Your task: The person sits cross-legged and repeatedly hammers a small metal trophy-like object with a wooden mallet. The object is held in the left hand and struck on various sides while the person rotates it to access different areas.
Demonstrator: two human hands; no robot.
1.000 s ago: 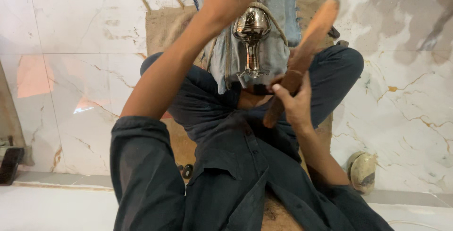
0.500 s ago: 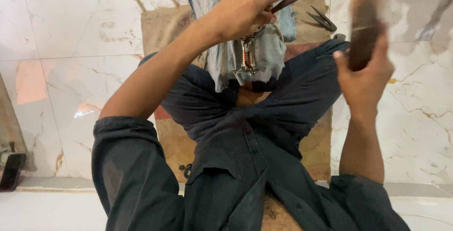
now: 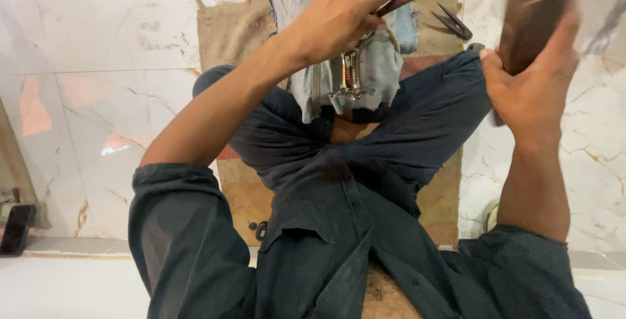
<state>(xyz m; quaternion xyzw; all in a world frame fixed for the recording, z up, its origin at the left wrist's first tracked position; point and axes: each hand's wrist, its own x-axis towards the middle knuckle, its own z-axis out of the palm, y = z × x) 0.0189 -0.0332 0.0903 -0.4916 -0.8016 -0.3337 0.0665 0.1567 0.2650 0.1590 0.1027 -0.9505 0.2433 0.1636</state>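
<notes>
— Seen from above?
— Yes, looking down on crossed legs in dark trousers [image 3: 424, 117], seated on a brown burlap mat [image 3: 228, 32] over a pale marble floor [image 3: 98, 97].

— Left hand?
— Left hand [image 3: 336, 19] curled shut around a thin dark-handled tool [image 3: 398, 1], held over a piece of blue denim [image 3: 378, 65] draped on a shiny metal stand [image 3: 351, 74] between the knees.

— Right hand?
— Right hand [image 3: 531, 87] raised at the right, fingers wrapped tight around a dark brown wooden block [image 3: 531, 16], blurred, well apart from the denim.

— Anything else nearby?
— Black scissors [image 3: 453, 22] lying on the mat beyond the right knee. Dark phone [image 3: 16, 228] at the far left edge, on the floor.
</notes>
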